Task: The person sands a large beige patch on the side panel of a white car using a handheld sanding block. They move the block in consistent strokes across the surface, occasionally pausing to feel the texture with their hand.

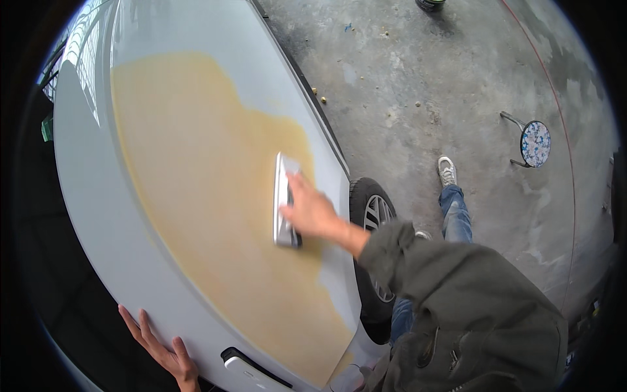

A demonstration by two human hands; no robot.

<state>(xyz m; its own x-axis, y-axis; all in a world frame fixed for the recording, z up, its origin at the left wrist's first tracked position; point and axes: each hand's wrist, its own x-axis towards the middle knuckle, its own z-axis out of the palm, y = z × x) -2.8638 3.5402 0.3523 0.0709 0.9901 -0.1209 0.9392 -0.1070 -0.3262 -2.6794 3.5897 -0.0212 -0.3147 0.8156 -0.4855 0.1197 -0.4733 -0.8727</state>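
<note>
A long, narrow sanding block (281, 209), pale with a dark side, lies against the car door, gripped by my right hand (312, 210). Under it spreads a large patch of yellowish-beige filler (196, 157) over the light-coloured door panel (274, 78). My left hand (163, 351) rests with fingers spread on the panel's upper edge by the dark window. Close to that hand is the door handle (258, 374), light with a dark recess.
Below the panel stands a car wheel (373, 212) with a black tyre. My foot in a pale shoe (447, 171) is on the grey concrete floor (392, 59). Off to the right is a small round stool (536, 144) with a patterned seat. A thin red line (567, 130) crosses the floor.
</note>
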